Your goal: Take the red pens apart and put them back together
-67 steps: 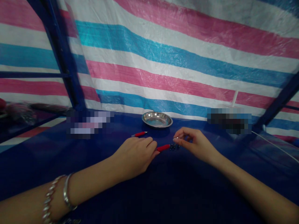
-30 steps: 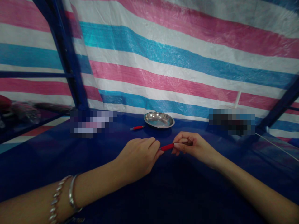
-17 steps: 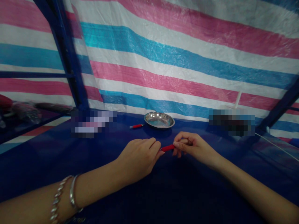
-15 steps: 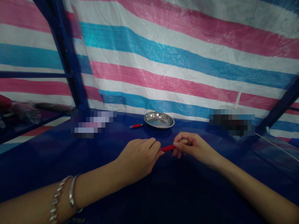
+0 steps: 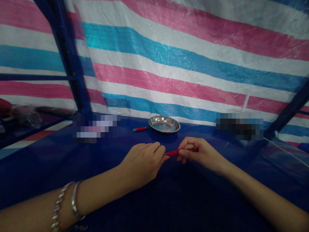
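A red pen (image 5: 173, 153) is held between my two hands, above the blue table (image 5: 101, 154). My left hand (image 5: 146, 161) is closed around its left end, which the fingers hide. At the other end, the thumb and fingers of my right hand (image 5: 199, 153) pinch the red barrel. Beyond my hands stands a shallow round metal dish (image 5: 164, 125). Another pen (image 5: 140, 129), red with a clear end, lies just left of the dish.
Blurred-out items (image 5: 96, 127) lie at the table's back left, and a dark blurred-out item (image 5: 238, 126) at the back right. Blue metal posts (image 5: 70, 61) rise at both sides. A striped plastic sheet (image 5: 169, 74) hangs behind. A pale cord (image 5: 286, 151) runs at the right.
Hardly anything differs. Both hands keep their hold on the pen, with only a very slight shift of the fingers.
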A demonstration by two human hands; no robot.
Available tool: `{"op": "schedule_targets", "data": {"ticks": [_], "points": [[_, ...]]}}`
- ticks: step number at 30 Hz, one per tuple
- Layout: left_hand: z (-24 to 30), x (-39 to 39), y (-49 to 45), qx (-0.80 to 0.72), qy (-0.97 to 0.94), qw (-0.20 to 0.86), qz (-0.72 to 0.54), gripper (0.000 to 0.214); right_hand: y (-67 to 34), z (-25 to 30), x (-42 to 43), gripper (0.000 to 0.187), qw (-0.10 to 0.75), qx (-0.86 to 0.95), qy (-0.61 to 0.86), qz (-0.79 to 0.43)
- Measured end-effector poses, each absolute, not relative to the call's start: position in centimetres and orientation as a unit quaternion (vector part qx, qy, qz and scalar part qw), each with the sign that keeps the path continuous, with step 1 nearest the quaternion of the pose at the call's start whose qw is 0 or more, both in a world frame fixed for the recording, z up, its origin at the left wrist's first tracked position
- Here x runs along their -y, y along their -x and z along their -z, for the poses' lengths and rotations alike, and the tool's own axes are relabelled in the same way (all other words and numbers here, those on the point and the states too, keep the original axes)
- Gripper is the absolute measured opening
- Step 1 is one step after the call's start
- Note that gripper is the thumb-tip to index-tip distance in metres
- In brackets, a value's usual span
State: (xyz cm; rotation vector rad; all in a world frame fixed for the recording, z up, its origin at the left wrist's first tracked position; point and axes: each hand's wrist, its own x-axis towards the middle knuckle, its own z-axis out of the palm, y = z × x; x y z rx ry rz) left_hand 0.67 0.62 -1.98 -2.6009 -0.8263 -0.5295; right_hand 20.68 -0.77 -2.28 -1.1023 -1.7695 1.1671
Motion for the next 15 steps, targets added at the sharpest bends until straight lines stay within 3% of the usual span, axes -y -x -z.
{"op": "schedule_targets", "data": {"ticks": [10, 15], "points": [[1.87, -0.51, -0.58, 0.296, 0.924, 0.173, 0.170, 0.018, -20.65, 2.58, 0.64, 0.027, 0.321, 0.737, 0.459, -0.377], [1.89, -0.54, -0.65, 0.318, 0.915, 0.171, 0.181, 0.017, -20.65, 2.61, 0.81, 0.019, 0.312, 0.765, 0.459, -0.327]]}}
